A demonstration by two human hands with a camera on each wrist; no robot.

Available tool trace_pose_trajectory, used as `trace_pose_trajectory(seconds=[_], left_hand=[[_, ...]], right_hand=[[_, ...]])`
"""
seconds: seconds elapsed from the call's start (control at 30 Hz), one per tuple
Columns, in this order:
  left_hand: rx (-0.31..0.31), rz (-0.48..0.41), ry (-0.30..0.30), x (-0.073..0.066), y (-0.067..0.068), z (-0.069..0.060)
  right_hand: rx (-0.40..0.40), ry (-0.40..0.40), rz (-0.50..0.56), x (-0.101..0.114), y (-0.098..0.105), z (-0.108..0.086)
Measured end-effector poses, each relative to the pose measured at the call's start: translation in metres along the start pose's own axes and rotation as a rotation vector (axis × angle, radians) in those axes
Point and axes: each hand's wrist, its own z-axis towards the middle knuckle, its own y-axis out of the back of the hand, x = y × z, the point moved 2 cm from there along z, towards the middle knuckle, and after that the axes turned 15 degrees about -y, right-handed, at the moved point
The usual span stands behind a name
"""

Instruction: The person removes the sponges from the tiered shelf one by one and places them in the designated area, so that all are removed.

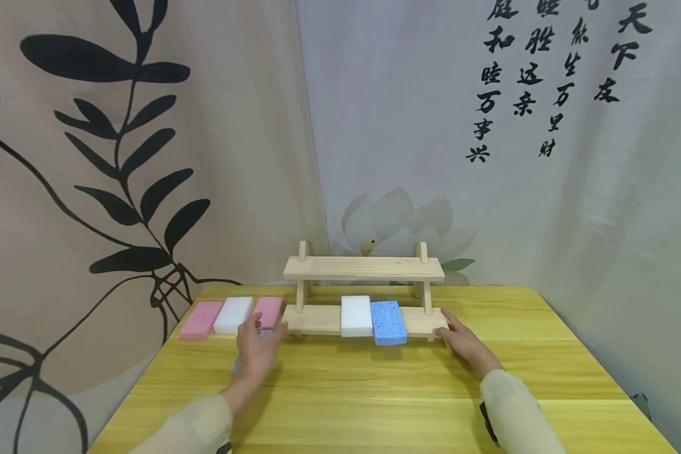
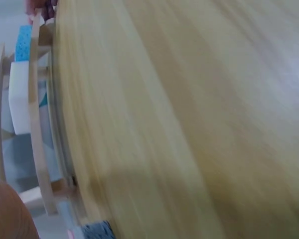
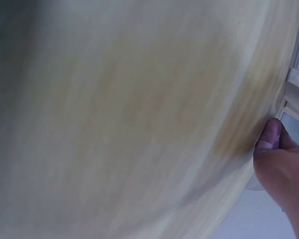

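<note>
A two-tier wooden rack [image 1: 363, 268] stands on the table, with a white sponge [image 1: 355, 316] and a speckled blue sponge [image 1: 388, 323] side by side on its lower board. At the board's right end, my right hand [image 1: 466, 343] pinches the edge between thumb and fingers; the right wrist view shows this hand [image 3: 284, 167] at the rack's end. My left hand [image 1: 256, 353] is at the left end, fingers spread, thumb tip by the board. Grey pieces show partly behind it, one also in the left wrist view, a grey sponge [image 2: 97, 230].
Left of the rack lie a pink sponge [image 1: 202, 320], a white sponge [image 1: 234, 315] and another pink sponge [image 1: 269, 311], the last just beyond the left hand. Behind the wooden table [image 1: 374, 403] hangs a curtain [image 1: 250, 157] printed with leaves and characters.
</note>
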Motion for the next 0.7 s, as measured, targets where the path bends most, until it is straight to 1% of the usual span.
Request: trace_pose_trajectory(seconds=[0.2, 0.3, 0.43, 0.7], left_hand=[[-0.022, -0.029, -0.032, -0.012, -0.019, 0.007], [-0.053, -0.043, -0.055, -0.019, -0.026, 0.009], [-0.077, -0.056, -0.075, -0.027, -0.036, 0.009], [-0.041, -0.062, -0.063, -0.039, -0.056, 0.009]], right_hand=[[-0.007, 0.015, -0.014, 0.000, 0.001, 0.002], [-0.003, 0.018, -0.012, 0.001, 0.001, 0.000], [-0.001, 0.015, -0.012, 0.002, 0.001, 0.000], [-0.006, 0.003, -0.024, -0.001, 0.001, 0.002]])
